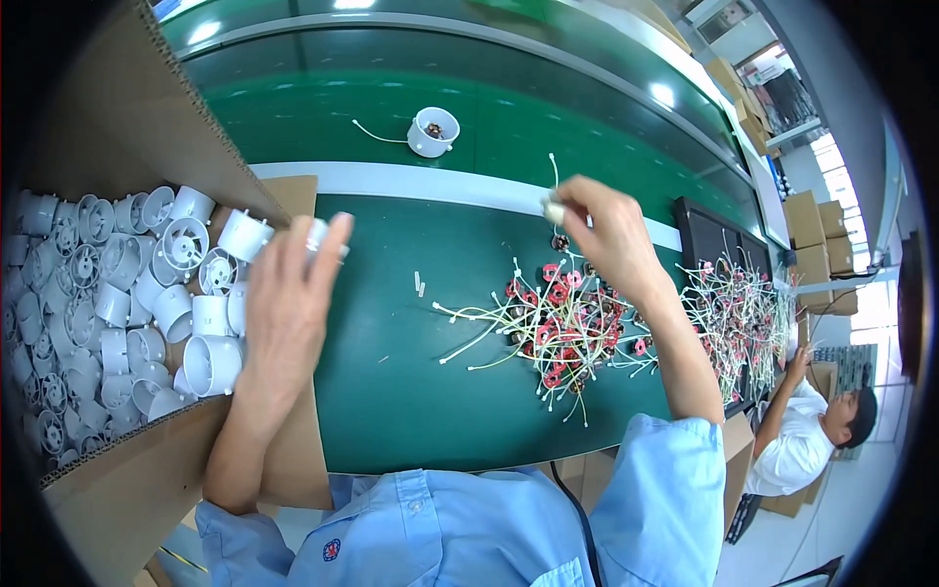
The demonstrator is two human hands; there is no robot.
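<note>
Currently, L hand (284,318) grips a white plastic housing (318,236) btwn thumb & fingers, just right of the cardboard box (147,484) piled w/ white fan housings (184,245). R hand (616,240) pinches a bunched pale wire lead (554,211) over the far edge of the green mat (377,411); nearer lies a heap of red wired coils (558,338). Far side: a cup-shaped housing (428,142) w/ copper coil inside sits on the green conveyor (293,110), its lead trailing left.

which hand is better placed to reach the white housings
Likely the left hand: it's beside the carton of white housings, though apparently holding a white part; the right hand is farther away.
</note>
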